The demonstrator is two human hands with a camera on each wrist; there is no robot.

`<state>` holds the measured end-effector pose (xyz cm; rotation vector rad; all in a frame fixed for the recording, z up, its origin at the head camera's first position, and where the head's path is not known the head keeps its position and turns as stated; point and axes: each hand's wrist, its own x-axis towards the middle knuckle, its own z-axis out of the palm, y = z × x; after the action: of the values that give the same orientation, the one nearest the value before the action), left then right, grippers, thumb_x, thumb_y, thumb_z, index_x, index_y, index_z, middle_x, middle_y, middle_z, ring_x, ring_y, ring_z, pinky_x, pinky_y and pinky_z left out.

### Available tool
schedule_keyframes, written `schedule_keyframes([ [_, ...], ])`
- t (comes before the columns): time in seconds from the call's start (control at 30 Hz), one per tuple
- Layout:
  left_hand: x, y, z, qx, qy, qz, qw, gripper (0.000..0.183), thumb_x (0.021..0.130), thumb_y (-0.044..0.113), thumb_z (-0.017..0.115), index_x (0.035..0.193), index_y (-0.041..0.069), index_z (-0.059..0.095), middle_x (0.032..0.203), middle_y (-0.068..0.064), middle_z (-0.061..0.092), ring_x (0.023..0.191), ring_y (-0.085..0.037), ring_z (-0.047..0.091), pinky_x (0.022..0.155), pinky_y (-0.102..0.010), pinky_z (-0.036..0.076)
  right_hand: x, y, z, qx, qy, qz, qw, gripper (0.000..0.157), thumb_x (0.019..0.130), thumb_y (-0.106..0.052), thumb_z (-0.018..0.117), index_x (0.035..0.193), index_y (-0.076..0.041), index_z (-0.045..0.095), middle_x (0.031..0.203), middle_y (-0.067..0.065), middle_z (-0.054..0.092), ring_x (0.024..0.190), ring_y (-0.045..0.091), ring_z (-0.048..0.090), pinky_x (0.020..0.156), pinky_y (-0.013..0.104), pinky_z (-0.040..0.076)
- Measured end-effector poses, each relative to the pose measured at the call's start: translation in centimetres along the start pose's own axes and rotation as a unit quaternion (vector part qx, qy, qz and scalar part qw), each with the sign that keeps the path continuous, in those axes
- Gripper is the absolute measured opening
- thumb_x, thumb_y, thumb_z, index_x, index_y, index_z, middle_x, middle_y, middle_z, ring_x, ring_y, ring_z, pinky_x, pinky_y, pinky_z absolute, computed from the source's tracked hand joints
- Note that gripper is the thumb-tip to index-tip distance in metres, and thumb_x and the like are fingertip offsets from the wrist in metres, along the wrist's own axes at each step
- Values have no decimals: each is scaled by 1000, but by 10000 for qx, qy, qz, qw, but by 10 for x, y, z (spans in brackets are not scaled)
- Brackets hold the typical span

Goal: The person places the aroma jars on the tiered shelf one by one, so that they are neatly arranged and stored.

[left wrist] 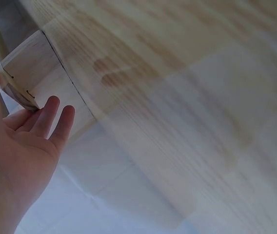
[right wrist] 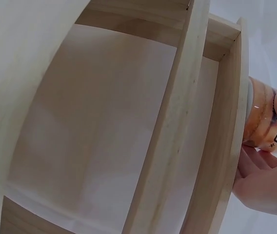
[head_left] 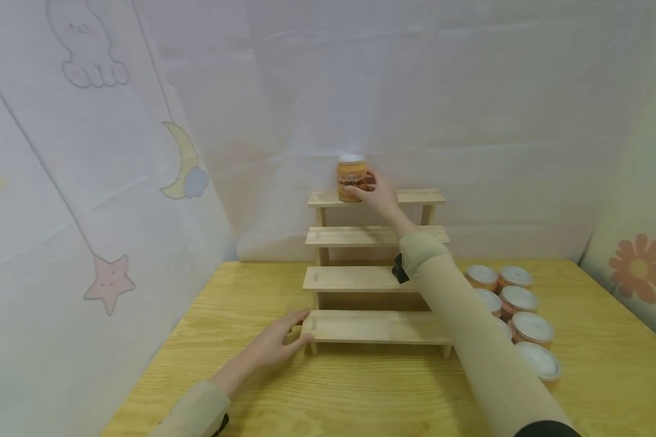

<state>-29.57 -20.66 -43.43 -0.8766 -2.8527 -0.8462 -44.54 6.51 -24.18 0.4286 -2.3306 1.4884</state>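
Observation:
A four-step wooden shelf [head_left: 372,326] stands on the table. My right hand [head_left: 381,193] grips an orange can [head_left: 352,176] with a pale lid and dark lettering, thumb across its front and fingers around its right side. The can is upright at the left part of the top step [head_left: 415,196], its base at the board. In the right wrist view the can [right wrist: 264,114] shows beside the top board's edge, partly covered by my fingers. My left hand [head_left: 276,344] holds the left end of the lowest step, thumb and fingers on either side of the board end [left wrist: 19,92].
Several more orange cans with pale lids [head_left: 531,328] stand in rows on the yellow wood-grain table [head_left: 251,388], right of the shelf, some partly behind my right sleeve [head_left: 470,321]. A pale curtain [head_left: 333,79] with cartoon prints hangs close behind the shelf.

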Motion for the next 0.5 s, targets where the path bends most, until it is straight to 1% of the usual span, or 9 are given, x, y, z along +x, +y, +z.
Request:
schedule_keyframes([
  [0.2, -1, -1, 0, -44, 42, -3, 10000, 71, 94, 53, 47, 146, 8, 33, 148, -12, 37, 126, -29, 48, 102, -43, 44, 3, 4, 6, 43, 61, -10, 10000, 64, 86, -31, 69, 141, -13, 42, 135, 13, 51, 122, 28, 51, 98, 39, 48],
  [0.33, -3, -1, 0, -48, 82, -49, 9999, 71, 93, 54, 47, 146, 8, 34, 147, -11, 39, 125, -29, 49, 101, -43, 44, 6, 7, 12, 40, 91, -56, 9999, 62, 86, -32, 69, 140, -14, 44, 135, 11, 53, 120, 26, 53, 96, 37, 49],
  [0.5, -4, -2, 2, -50, 102, -58, 9999, 70, 93, 53, 47, 146, 10, 34, 147, -12, 39, 125, -30, 49, 101, -43, 45, 6, 9, 15, 77, 79, -49, 9999, 65, 86, -32, 69, 142, -15, 41, 136, 11, 52, 121, 26, 53, 97, 37, 49],
])
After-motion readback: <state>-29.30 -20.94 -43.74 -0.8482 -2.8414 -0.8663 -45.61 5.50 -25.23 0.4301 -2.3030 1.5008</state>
